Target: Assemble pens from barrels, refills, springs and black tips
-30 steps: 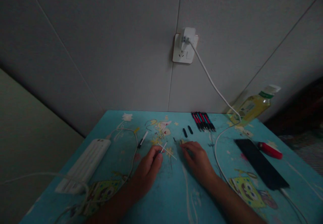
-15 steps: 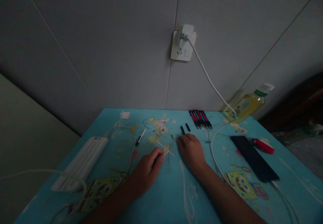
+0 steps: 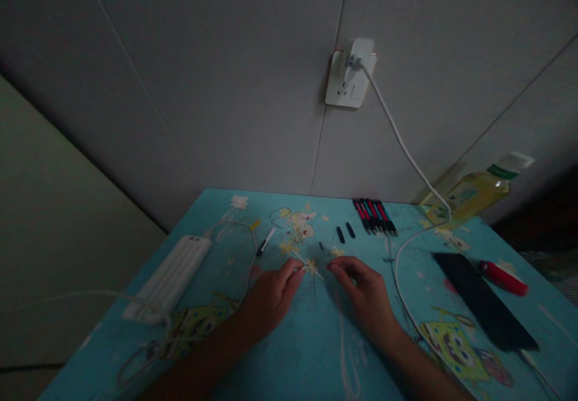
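Observation:
My left hand (image 3: 275, 292) is closed, its thumb and forefinger pinching the end of a thin pale stick, mostly hidden. A thin white stick (image 3: 300, 256), like a pen refill, lies slantwise on the table just past those fingertips. To the right, my right hand (image 3: 363, 289) has thumb and forefinger pressed together; whatever is in them is too small to make out. Beyond the hands lie a tiny dark piece (image 3: 321, 245) and two short black pen parts (image 3: 340, 235). A white pen barrel with a black end (image 3: 265, 242) rests beyond my left hand.
Several red, blue and black pens (image 3: 374, 216) lie side by side near the wall. A white power strip (image 3: 169, 277) is at left. At right are a black phone-like slab (image 3: 485, 300), a red-handled object (image 3: 503, 278), a yellow liquid bottle (image 3: 474, 196) and a white cable (image 3: 400, 250).
My right hand has come back from the black pen parts toward my left hand, fingers now pinched. The left hand keeps its pinch. The view has shifted, moving the scene rightward.

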A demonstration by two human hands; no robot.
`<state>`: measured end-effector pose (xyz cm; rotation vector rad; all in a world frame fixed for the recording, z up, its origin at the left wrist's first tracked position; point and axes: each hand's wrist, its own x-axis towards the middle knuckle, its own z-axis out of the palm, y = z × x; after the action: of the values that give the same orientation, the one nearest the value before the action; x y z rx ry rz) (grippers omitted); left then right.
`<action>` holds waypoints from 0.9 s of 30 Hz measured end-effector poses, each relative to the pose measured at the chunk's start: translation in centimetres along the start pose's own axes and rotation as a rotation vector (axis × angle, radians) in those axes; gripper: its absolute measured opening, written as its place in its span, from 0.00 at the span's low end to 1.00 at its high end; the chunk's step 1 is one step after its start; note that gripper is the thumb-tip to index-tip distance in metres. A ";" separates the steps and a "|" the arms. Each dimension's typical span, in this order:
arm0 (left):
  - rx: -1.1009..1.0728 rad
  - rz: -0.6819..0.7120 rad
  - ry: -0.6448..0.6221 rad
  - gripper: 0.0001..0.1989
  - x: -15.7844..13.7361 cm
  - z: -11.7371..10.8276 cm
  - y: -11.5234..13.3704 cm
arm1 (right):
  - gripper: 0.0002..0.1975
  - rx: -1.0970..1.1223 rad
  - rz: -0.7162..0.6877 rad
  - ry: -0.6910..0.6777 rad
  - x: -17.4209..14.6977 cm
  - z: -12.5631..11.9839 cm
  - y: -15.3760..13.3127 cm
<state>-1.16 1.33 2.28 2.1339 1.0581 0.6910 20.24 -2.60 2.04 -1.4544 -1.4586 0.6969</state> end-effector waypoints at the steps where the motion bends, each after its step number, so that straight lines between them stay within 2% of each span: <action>1: 0.023 0.016 -0.006 0.16 -0.1 0.1 -0.1 | 0.10 0.038 0.001 -0.001 -0.2 0.0 -0.3; 8: 0.149 0.079 -0.045 0.17 -0.5 0.4 -0.4 | 0.06 0.100 -0.142 -0.061 -0.5 0.2 -1.4; 13: 0.227 0.096 -0.079 0.16 -0.5 0.4 -0.5 | 0.05 0.067 -0.163 -0.052 -0.7 0.4 -1.2; 27: 0.261 0.087 -0.106 0.16 -0.5 0.5 -0.4 | 0.07 0.032 -0.158 -0.099 -0.8 0.5 -1.1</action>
<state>-1.27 0.99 1.59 2.4233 1.0511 0.4941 19.20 -3.43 2.61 -1.2800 -1.6119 0.6981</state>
